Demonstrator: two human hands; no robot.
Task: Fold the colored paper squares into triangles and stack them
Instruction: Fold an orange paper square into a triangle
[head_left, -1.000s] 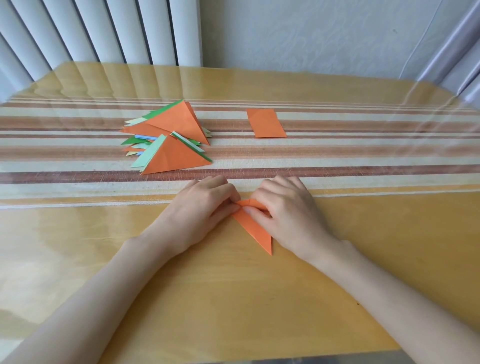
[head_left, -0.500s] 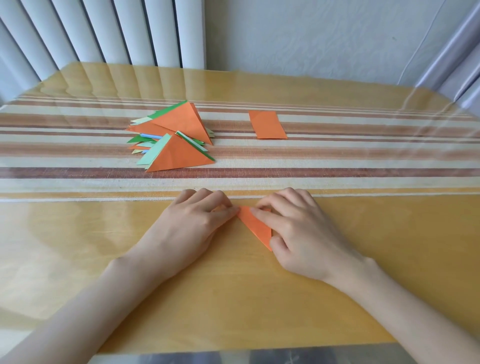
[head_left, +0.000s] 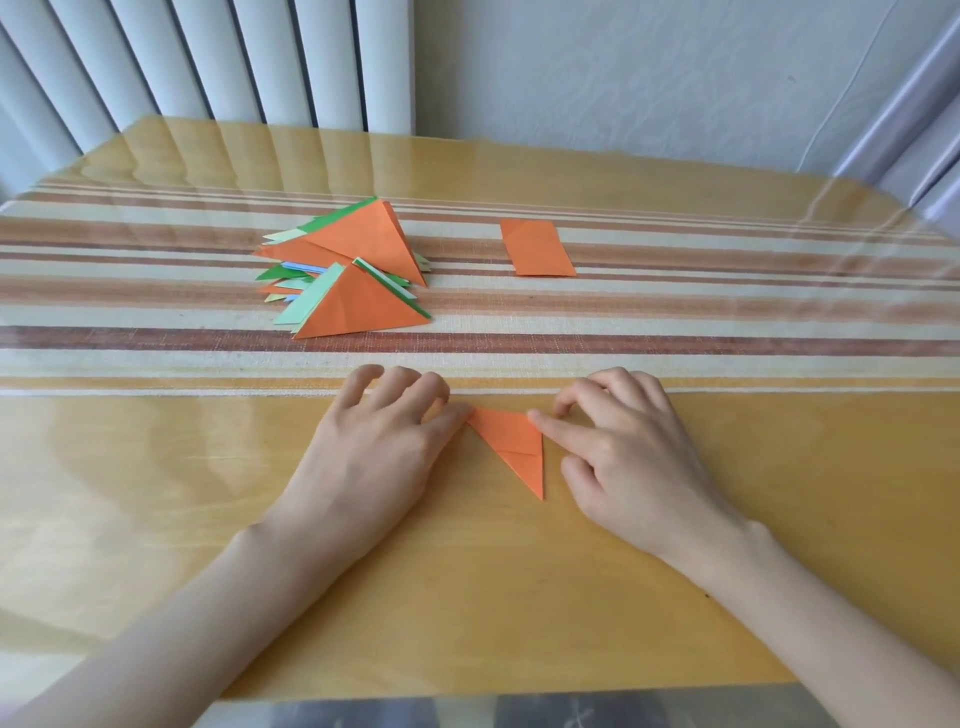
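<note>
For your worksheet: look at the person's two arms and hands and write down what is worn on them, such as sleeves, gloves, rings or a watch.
Nothing worn is visible. The left hand and the right hand are bare, with no gloves, rings or markings. Neither wrist carries a watch or bracelet. Both arms are uncovered as far as the picture's lower edge, so no sleeve is in view.

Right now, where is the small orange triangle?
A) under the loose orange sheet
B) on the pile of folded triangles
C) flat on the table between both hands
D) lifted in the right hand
C: the small orange triangle lies flat on the table, with the left hand and right hand touching its upper corners.
</note>
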